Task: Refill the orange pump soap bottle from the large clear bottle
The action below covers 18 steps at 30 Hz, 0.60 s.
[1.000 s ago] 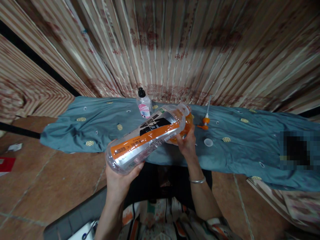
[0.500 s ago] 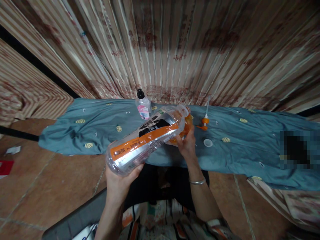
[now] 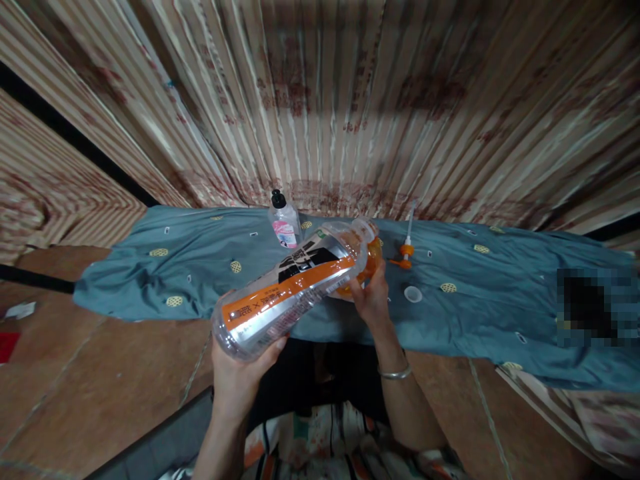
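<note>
Tilted in the left hand (image 3: pixel 245 370), the clear bottle (image 3: pixel 295 283) looks silver-and-orange labelled.

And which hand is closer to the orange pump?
Right. The right hand is a bit left of the orange pump and nearer the person; the left hand is farther left, holding the big bottle.

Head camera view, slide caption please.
Left hand holding a clear, orange-labelled plastic bottle tilted, right hand near its neck.
</note>
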Available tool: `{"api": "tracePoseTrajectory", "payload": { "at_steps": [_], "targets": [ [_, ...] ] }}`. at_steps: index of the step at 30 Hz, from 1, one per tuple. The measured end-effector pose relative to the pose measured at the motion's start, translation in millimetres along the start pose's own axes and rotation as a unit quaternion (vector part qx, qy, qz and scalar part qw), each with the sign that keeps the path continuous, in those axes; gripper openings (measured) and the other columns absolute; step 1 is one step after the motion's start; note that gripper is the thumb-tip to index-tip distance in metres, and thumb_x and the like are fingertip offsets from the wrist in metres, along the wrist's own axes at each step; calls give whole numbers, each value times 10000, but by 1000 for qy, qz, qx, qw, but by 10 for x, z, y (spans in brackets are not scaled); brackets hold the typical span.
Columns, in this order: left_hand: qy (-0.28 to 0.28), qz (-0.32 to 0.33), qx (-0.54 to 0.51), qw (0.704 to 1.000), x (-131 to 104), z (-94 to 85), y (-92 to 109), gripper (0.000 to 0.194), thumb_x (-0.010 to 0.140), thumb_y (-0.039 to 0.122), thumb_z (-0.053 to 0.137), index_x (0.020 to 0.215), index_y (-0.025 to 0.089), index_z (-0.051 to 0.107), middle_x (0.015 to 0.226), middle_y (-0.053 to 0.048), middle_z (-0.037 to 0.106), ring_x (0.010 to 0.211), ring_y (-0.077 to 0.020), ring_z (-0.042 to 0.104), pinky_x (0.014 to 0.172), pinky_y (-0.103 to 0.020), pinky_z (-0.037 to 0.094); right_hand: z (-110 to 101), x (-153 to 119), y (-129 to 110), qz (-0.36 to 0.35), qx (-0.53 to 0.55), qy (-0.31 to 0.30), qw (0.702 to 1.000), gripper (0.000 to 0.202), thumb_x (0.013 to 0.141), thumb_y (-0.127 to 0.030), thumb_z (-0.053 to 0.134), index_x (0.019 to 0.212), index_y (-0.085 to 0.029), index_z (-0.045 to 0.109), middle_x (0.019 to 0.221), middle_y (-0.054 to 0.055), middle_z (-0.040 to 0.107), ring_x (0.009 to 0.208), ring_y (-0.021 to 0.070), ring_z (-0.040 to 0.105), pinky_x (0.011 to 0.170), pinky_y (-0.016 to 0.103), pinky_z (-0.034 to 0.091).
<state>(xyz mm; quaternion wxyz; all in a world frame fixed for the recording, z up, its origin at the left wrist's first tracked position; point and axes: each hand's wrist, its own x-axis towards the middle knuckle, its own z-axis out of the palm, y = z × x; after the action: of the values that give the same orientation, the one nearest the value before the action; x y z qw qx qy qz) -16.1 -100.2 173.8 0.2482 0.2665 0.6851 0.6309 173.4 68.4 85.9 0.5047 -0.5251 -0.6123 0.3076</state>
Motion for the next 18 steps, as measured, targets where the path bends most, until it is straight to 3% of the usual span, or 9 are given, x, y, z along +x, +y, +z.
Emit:
{"api": "tracePoseTrajectory", "payload": {
  "at_steps": [8,12,15,18],
  "targets": [
    [-15,6,-2,1000,-34,-53,-162,829,562,439,1048,1233,150,657,1249,-165,782,1194,-366,777,1142,-534,593,-5,-3,32,-19,-8,-4,1000,573,887,-601,706,1305,-247,539,1122,110,819,995,321,805,831,436,652],
    [26,22,9,999,-60,-83,-208,963,502,511,1053,1296,141,655,1233,-167,784,1202,-389,773,1135,-535,598,-6,-25,58,-18,-31,-4,999,576,896,-613,684,1306,-233,545,1116,128,826,967,330,816,811,437,655],
    [14,4,27,1000,-68,-89,-212,953,481,487,1064,1271,131,666,1241,-187,779,1209,-406,768,1114,-536,611,-4,-34,71,-22,-35,-7,999,596,895,-619,678,1318,-222,540,1134,146,824,978,339,820,817,443,657],
    [38,32,22,999,-78,-93,-230,931,502,536,1046,1261,145,678,1234,-169,786,1211,-402,768,1126,-548,601,6,-36,79,-28,-33,-9,999,625,900,-624,676,1350,-215,532,1158,155,818,1012,346,816,842,457,658]
  ]
}}
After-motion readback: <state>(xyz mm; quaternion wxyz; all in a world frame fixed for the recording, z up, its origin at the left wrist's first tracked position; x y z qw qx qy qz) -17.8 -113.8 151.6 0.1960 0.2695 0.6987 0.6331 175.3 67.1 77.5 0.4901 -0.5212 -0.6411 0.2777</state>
